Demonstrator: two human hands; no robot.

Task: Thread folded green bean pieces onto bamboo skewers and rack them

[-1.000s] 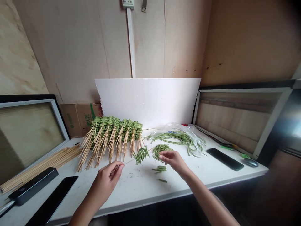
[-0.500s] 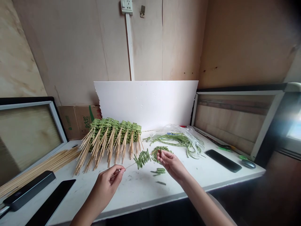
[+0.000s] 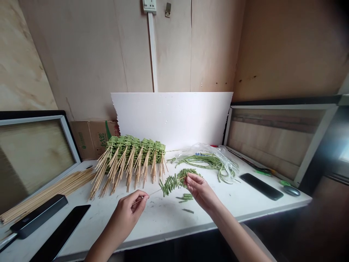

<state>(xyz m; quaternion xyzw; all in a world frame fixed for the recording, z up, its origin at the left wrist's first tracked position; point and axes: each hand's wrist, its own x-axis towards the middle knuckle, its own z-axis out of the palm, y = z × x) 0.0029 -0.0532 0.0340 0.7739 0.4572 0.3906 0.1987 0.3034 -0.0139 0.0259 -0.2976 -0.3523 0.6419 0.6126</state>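
Observation:
My left hand [image 3: 128, 210] is closed around the lower part of a thin bamboo skewer. A row of cut green bean pieces [image 3: 169, 185] is threaded crosswise on this skewer, which slants up to the right. At its far end my right hand [image 3: 198, 190] pinches a bean piece at the skewer's tip; the fingers hide most of that piece. Behind the right fingertips lies a heap of cut bean pieces [image 3: 191, 171]. Several loose pieces [image 3: 185, 197] rest on the table below the skewer, and a single piece [image 3: 188, 210] lies nearer the front edge.
Stacked bean skewers [image 3: 136, 147] stand at the back left, sticks facing me. Bare bamboo skewers [image 3: 54, 189] lie at far left, near a black box [image 3: 39, 215] and a dark flat slab [image 3: 64, 231]. Long beans [image 3: 203, 160] in plastic, a phone [image 3: 261, 186] and a mouse [image 3: 291, 190] are right.
My right hand has brought the bean piece from just beyond the skewer to its tip. The left hand keeps its grip on the skewer. The view has shifted slightly.

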